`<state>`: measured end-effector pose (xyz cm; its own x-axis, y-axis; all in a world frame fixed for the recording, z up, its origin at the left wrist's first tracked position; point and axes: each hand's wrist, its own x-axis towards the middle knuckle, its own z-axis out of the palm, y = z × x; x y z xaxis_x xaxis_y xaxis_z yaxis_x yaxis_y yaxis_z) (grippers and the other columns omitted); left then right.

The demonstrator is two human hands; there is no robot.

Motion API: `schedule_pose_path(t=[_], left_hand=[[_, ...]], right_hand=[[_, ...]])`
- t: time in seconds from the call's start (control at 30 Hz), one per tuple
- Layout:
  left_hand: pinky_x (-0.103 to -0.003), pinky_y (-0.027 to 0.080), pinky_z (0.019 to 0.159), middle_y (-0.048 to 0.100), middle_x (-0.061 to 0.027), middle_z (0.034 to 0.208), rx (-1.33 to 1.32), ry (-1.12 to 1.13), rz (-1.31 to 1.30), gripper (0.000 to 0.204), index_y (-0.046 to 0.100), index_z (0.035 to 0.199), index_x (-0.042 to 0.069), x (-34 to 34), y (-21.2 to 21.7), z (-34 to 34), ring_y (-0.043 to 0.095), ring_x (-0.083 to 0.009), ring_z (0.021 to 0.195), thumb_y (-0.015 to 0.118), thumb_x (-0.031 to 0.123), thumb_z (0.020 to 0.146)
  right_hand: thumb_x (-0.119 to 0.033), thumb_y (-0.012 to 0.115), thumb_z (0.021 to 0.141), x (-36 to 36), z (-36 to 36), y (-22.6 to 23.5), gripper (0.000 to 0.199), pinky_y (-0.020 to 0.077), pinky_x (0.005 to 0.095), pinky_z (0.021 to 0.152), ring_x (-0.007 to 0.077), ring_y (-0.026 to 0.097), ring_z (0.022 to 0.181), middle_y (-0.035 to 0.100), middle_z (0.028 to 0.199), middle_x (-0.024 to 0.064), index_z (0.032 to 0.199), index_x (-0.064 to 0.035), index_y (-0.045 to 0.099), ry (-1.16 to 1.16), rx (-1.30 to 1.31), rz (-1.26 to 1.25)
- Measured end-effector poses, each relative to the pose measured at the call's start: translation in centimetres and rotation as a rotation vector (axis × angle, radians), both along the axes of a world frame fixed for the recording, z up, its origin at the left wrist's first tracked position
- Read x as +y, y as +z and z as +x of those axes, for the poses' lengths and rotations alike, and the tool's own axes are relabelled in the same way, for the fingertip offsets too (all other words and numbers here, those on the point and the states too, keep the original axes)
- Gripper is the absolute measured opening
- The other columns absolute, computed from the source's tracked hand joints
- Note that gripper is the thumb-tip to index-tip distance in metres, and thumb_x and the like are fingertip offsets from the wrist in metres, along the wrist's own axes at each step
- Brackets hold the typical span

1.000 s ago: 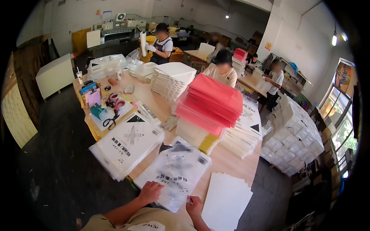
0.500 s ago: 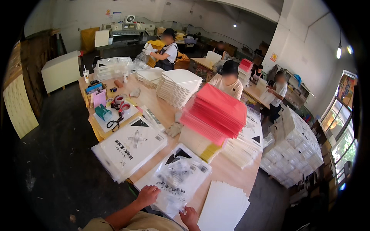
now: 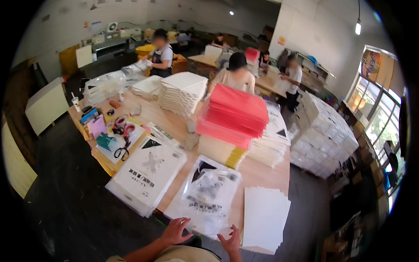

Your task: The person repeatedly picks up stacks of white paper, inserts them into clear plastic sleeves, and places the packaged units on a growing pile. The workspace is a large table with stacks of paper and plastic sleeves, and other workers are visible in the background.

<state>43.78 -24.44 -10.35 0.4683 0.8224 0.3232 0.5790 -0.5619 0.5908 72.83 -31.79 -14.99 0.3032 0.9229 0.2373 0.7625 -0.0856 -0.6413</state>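
Clear plastic covers the printed packet (image 3: 208, 201) on the table (image 3: 269, 178) in the head view. Left hand (image 3: 176, 230) and right hand (image 3: 230, 241), fingers parted, flank its near edge; apparently it's being arranged, and proceeding calls for gripping that edge.

Left hand (image 3: 176, 230) with fingers spread and curved, right hand (image 3: 230, 240) with thumb and fingers parted, bare forearms (image 3: 148, 249).

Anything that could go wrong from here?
The clear printed bags lie near the front edge of the table, so they could slip off. The right hand might nudge the fanned white sheets beside it. The red stack looks uneven and might slump.
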Motion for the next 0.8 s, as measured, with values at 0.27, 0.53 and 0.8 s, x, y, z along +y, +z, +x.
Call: schedule_pose_path(t=[0.27, 0.53, 0.8], left_hand=[[-0.048, 0.040, 0.096, 0.051, -0.0171, 0.123, -0.259, -0.153, 0.152, 0.063, 0.051, 0.125, 0.004, -0.8, 0.4, 2.5, 0.050, -0.0363, 0.113, 0.080, 0.020, 0.072], [-0.046, 0.043, 0.095, 0.050, -0.0196, 0.124, -0.254, -0.184, 0.147, 0.058, 0.050, 0.125, 0.000, -3.5, -0.7, 4.3, 0.049, -0.0368, 0.112, 0.075, 0.013, 0.074], [-0.045, 0.038, 0.103, 0.038, -0.0222, 0.140, -0.344, 0.047, 0.113, 0.080, 0.029, 0.143, -0.006, -3.1, 1.2, 11.3, 0.041, -0.0346, 0.127, 0.071, 0.018, 0.079]], right_hand=[[-0.024, 0.082, 0.073, -6.4, 7.2, -0.4, 0.054, 0.0443, 0.0485, 0.093, 0.0384, 0.054, 0.108, 0.059, 0.115, 0.0183, 0.116, -0.0018, 0.057, -0.203, -0.248, 0.042], [-0.021, 0.080, 0.073, -6.6, 13.4, -0.9, 0.052, 0.0428, 0.0463, 0.098, 0.0364, 0.051, 0.116, 0.057, 0.121, 0.0146, 0.116, -0.0039, 0.057, -0.184, -0.232, -0.043], [-0.037, 0.081, 0.068, -6.9, 15.6, -6.0, 0.082, 0.0343, 0.0513, 0.105, 0.0367, 0.040, 0.130, 0.045, 0.139, 0.0126, 0.137, -0.0136, 0.044, 0.257, -0.452, -0.441]])
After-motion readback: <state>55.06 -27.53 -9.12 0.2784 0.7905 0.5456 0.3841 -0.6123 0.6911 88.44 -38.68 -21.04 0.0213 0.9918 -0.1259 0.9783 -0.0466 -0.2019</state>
